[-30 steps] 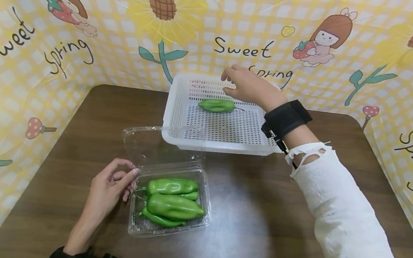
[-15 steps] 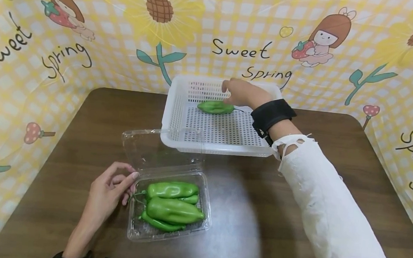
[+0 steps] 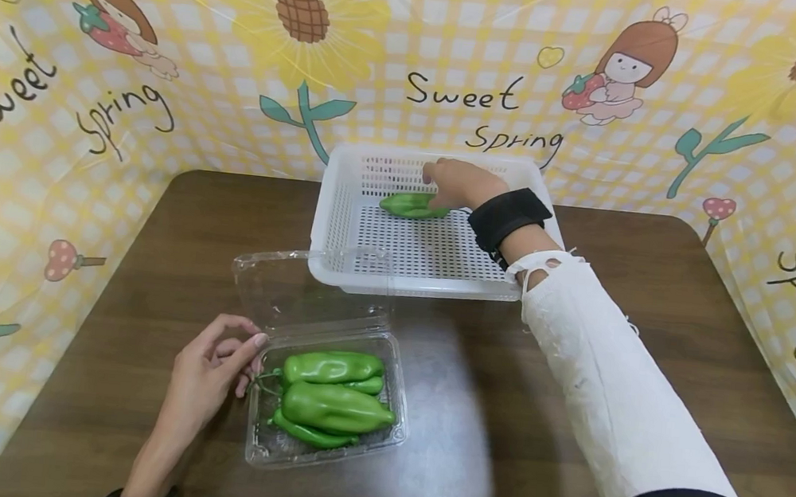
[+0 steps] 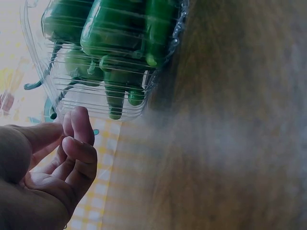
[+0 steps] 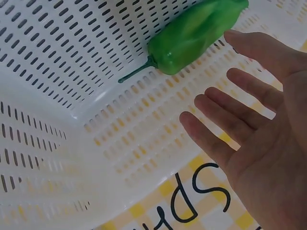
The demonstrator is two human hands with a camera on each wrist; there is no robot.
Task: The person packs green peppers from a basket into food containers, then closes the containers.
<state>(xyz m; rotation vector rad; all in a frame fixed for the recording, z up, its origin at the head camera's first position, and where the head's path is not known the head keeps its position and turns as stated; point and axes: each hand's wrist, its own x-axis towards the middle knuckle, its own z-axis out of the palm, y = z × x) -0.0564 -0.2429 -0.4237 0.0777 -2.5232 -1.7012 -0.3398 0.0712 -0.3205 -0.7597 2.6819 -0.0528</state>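
Note:
A green pepper (image 3: 405,204) lies in the far part of a white slotted basket (image 3: 342,227). My right hand (image 3: 442,184) hovers just over the pepper's right end. In the right wrist view the same pepper (image 5: 192,36) lies on the basket floor, and my right hand (image 5: 230,96) has its fingers spread straight and holds nothing. My left hand (image 3: 244,355) rests on the table with loosely curled fingers at the left corner of a clear clamshell box (image 3: 264,445). The box holds several green peppers (image 3: 333,402). In the left wrist view my left hand (image 4: 72,139) sits just short of the box (image 4: 72,103).
The box's clear lid (image 3: 308,288) stands open toward the basket's near rim. A brown wooden table (image 3: 497,418) carries everything. A yellow printed backdrop (image 3: 171,59) closes the back and both sides.
My right hand has dropped from above the basket's far rim down to the pepper's right end. The pepper, the box and my left hand have stayed put.

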